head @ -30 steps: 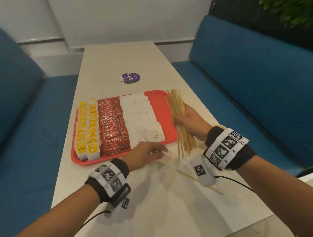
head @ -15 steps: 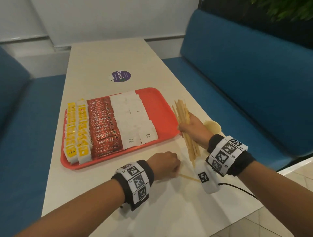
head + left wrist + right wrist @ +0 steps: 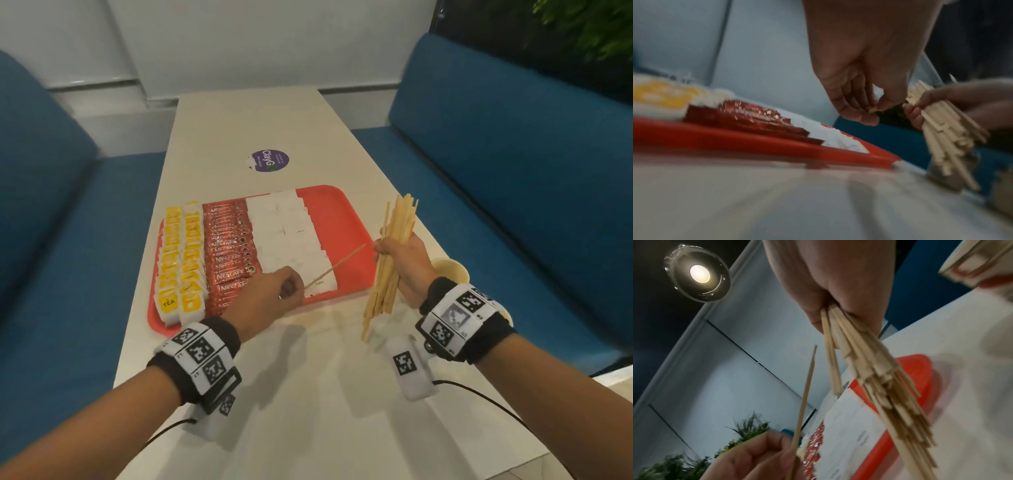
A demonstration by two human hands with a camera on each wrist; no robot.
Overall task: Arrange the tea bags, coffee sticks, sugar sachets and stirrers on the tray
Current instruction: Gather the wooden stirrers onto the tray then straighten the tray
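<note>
The head camera looks steeply down the bench (image 3: 308,394) toward 12 o'clock. The left wrist camera skims low across it; the right wrist camera tilts up at the ceiling. All share the tray (image 3: 346,219) and the stirrers (image 3: 394,246).

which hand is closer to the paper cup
Right. The right hand, gripping the stirrer bundle, is just beside the paper cup; the left hand is over the tray's near edge, further off.

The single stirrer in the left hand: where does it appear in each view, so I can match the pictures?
Head: centre, single stirrer slanting over the sugar sachets.
Left wrist: only its end, pinched by the left hand.
Right wrist: lower middle, a thin upright stick.
Shared landmark: the red tray.
</note>
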